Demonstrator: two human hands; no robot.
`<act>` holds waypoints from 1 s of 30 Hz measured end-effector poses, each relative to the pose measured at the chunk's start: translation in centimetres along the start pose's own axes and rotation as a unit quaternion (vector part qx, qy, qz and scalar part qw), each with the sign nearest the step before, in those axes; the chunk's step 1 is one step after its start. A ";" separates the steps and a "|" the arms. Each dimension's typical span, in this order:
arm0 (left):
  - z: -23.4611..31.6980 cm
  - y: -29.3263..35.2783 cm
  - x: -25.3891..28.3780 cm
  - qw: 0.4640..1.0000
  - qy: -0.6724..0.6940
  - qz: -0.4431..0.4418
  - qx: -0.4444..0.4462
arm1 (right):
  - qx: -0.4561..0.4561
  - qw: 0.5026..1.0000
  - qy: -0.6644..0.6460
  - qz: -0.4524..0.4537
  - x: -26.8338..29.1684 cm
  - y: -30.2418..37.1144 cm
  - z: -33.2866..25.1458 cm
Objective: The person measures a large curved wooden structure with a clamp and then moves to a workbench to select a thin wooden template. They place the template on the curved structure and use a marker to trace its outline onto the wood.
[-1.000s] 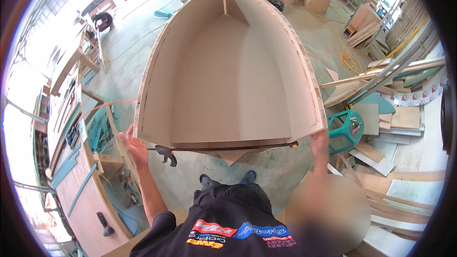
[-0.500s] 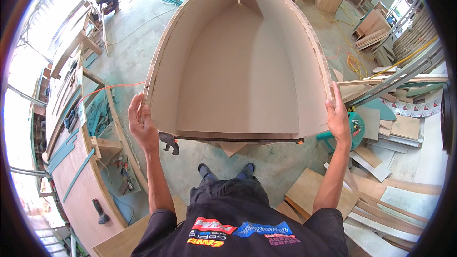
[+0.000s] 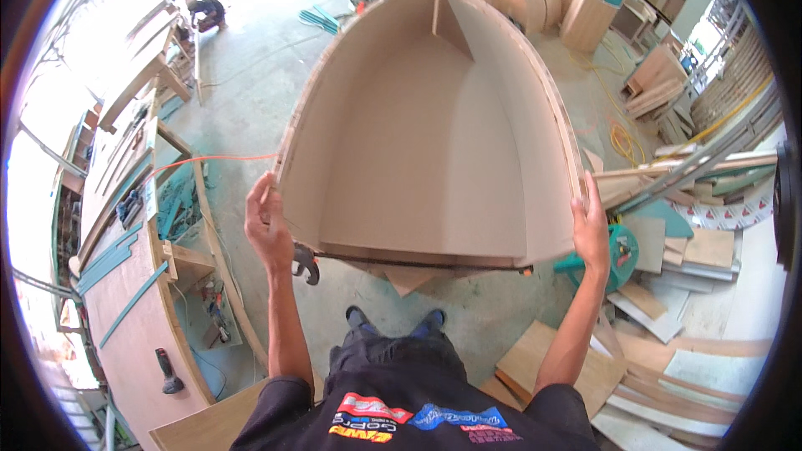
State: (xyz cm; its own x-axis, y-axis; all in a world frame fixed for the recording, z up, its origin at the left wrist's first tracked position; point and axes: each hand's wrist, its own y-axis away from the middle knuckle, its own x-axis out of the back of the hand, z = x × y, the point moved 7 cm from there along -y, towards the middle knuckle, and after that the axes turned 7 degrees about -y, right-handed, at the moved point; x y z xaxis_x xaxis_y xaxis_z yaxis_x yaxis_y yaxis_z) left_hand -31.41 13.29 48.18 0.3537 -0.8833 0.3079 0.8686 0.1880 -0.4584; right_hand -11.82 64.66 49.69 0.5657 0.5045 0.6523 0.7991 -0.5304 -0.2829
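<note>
In front of me is a large boat-shaped wooden shell (image 3: 418,150), with curved side walls meeting at a point at the far end and a pale, flat inner panel. My left hand (image 3: 269,225) is closed against the near end of its left wall. My right hand (image 3: 591,230) grips the right wall's edge, thumb toward the inside and fingers along the outside. A bar clamp (image 3: 418,262) runs across the near end, its dark handle (image 3: 306,266) sticking out beside my left wrist. The undersides of the walls are hidden.
On the left, a wooden workbench (image 3: 142,309) carries teal strips (image 3: 113,259) and a black-handled tool (image 3: 169,372). A green stool (image 3: 614,255) stands by my right hand. Board offcuts (image 3: 668,367) pile up at the right. An orange cord (image 3: 221,158) reaches the shell. A person (image 3: 206,14) crouches far left.
The shell sits lower in the picture, and its left side has shifted right. My left hand has moved right and slightly down with it; my right hand stays on the right wall, slightly lower.
</note>
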 end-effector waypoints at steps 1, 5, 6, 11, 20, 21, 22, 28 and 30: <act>-0.5 -0.1 0.2 0.998 0.053 0.022 0.026 | 0.021 1.000 0.004 0.013 0.2 0.2 -0.1; -3.1 -0.3 0.9 0.964 0.223 0.030 0.144 | -0.046 0.999 -0.015 -0.006 0.0 0.3 0.2; -3.7 -0.5 1.0 0.958 0.226 -0.006 0.174 | -0.053 0.998 -0.020 -0.011 0.0 0.2 0.0; -4.5 -1.7 1.4 0.960 0.145 -0.124 0.204 | 0.012 0.999 -0.040 0.011 0.2 0.2 -3.5; -4.3 0.4 1.9 0.976 0.075 -0.024 0.203 | 0.009 0.999 -0.032 -0.032 -0.1 0.3 -2.4; -4.5 1.1 2.0 0.974 0.091 0.003 0.207 | 0.010 0.999 -0.036 -0.033 0.0 0.4 -2.6; -3.0 1.6 2.3 0.979 0.055 0.010 0.194 | 0.007 0.999 -0.040 -0.031 -0.1 0.4 -2.7; -3.8 1.8 1.6 0.982 0.053 -0.011 0.180 | 0.005 0.999 -0.044 -0.010 -0.1 0.9 -2.6; -4.0 1.4 1.3 0.984 0.042 -0.043 0.168 | 0.003 1.000 -0.011 0.011 0.1 1.0 -3.1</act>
State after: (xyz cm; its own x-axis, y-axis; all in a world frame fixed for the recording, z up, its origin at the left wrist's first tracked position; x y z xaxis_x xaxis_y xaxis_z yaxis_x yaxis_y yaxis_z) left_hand -31.10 10.64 44.56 0.2567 -0.9320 0.2560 0.9646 0.2305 -0.1282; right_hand -11.61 62.08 51.61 0.5879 0.5067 0.6306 0.7872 -0.5379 -0.3017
